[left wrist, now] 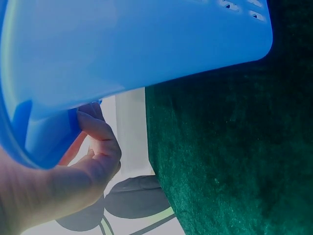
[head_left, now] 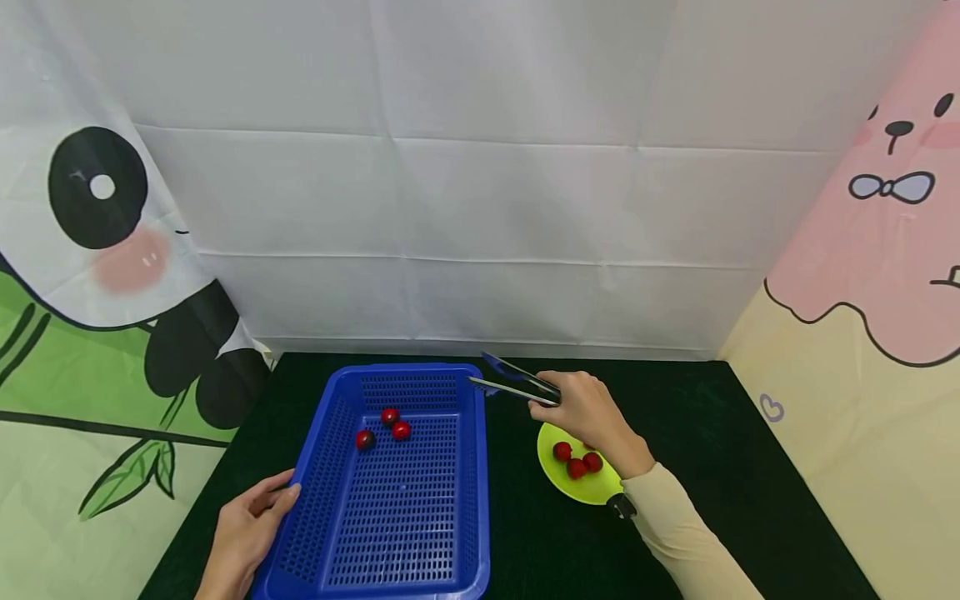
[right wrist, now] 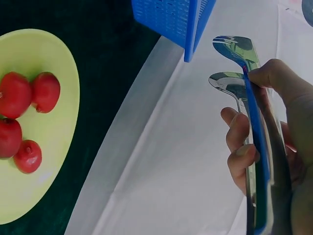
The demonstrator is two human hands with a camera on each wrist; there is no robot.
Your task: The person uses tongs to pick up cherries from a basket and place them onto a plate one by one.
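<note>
My left hand (head_left: 243,533) grips the left rim of a blue plastic basket (head_left: 397,517); in the left wrist view its fingers curl beneath the edge. Inside the basket, toward the far end, lie 3 small red cherry tomatoes (head_left: 401,431). A pair of metal tongs (head_left: 517,392) is held in my right hand (head_left: 588,417), thumb on one arm and fingers round the other. The tongs' tips are spread with nothing between them, beside the basket's far right corner. Below my right forearm, a yellow-green plate (head_left: 558,483) bears several cherry tomatoes (right wrist: 28,156).
A dark green cloth (head_left: 720,467) covers the table. Behind it hangs a white sheet (head_left: 495,200), and printed cartoon drapes (head_left: 862,242) stand at both sides. A black strap-like piece (head_left: 621,505) sits at my right cuff, by the plate's edge.
</note>
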